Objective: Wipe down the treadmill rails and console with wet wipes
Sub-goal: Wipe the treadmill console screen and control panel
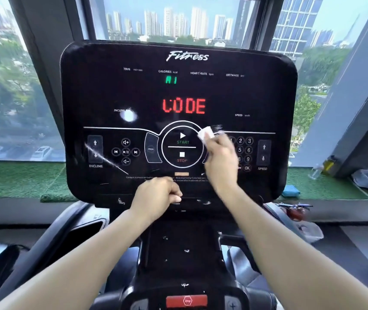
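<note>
Right hand (220,163): pinches a white wet wipe (205,134) against the console (102,90) — just right of the START ring.
Left hand (156,196): fingers curled at the console's lower edge — grip unclear.
Display: red "CODE".

The console (178,97) at the frame's centre has a smooth, glossy black plastic face with streaks. The wipe (205,134) looks like soft white cloth. The sill's green turf (19,180) is rough.

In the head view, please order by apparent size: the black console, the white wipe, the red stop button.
1. Black treadmill console panel
2. Red rectangular stop button, though it is nearer the camera
3. White wet wipe, partly hidden by the right hand
</note>
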Demonstrator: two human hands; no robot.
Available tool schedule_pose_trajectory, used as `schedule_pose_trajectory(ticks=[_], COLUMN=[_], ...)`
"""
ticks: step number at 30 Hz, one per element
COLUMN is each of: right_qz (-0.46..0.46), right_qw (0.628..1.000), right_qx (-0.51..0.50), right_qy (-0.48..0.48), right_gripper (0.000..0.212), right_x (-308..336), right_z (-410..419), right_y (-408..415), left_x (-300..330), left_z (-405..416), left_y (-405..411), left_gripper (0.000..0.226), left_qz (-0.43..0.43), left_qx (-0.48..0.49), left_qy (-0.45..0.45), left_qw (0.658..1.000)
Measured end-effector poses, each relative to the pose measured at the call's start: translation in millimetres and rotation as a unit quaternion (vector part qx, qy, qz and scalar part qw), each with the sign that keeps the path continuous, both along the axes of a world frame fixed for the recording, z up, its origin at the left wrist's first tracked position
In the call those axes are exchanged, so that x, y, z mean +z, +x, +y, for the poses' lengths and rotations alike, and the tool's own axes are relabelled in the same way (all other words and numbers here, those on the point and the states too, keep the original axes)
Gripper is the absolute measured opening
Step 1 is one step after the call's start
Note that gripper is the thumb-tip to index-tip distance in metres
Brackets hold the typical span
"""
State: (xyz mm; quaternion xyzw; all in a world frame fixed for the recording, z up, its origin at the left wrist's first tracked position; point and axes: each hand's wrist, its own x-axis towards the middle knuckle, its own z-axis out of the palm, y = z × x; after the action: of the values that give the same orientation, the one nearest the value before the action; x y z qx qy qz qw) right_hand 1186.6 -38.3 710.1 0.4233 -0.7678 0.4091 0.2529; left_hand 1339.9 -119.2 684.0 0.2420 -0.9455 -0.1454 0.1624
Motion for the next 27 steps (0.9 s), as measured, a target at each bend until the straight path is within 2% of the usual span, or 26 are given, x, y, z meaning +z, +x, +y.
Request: schedule_pose_trajectory(ticks=[3, 6, 8, 10, 12, 14, 16, 20, 23, 25, 27], right_qz=[0.068, 0.111, 0.045, -0.03, -0.053, -0.045, -0.004, 0.087, 0.142, 0.138, 0.077], right_qw=[0.99, 0.98, 0.994, 0.999, 0.996, 0.998, 1.0, 0.983, 0.964, 0.971, 0.989], right_qx=[0.082, 0.095, 0.036, -0.03, -0.06, -0.041, 0.004, 0.099, 0.126, 0.083, -0.008], right_qy=[0.089, 0.136, 0.095, 0.011, -0.031, -0.035, -0.004, 0.129, 0.187, 0.177, 0.126], right_gripper=[0.063, 0.061, 0.056, 0.052, 0.052, 0.054, 0.059, 0.064, 0.055, 0.056, 0.055], right_x=[-9, -7, 2, 13, 20, 23, 19, 7, -8, -18, -23], right_z=[-5, 14, 28, 29, 13, -10, -29, -34, -8, 19, 50], right_y=[22, 6, -14, -28, -21, -4, 14, 40, 37, 17, -8], left_x=[3, 5, 4, 0, -1, -1, -1, -1, 1, 2, 2], left_z=[2, -4, -12, -20, -22, -23, -23, -20, -16, -17, -17], left_y=[1, 9, 19, 27, 29, 26, 24, 26, 28, 28, 28], left_gripper=[0.016, 0.02, 0.02, 0.018, 0.016, 0.014, 0.013, 0.014, 0.016, 0.017, 0.017], left_qz=[0.001, -0.019, -0.026, -0.002, 0.007, 0.002, -0.001, 0.011, 0.007, 0.003, 0.003], left_qx=[-0.009, -0.035, -0.034, -0.019, 0.003, 0.012, 0.016, 0.026, 0.022, 0.021, 0.02], left_qy=[-0.008, -0.012, -0.01, 0.01, 0.026, 0.028, 0.036, 0.034, 0.018, 0.014, 0.012], left_qw=[1.0, 0.999, 0.999, 1.0, 1.0, 1.0, 0.999, 0.999, 1.0, 1.0, 1.0])
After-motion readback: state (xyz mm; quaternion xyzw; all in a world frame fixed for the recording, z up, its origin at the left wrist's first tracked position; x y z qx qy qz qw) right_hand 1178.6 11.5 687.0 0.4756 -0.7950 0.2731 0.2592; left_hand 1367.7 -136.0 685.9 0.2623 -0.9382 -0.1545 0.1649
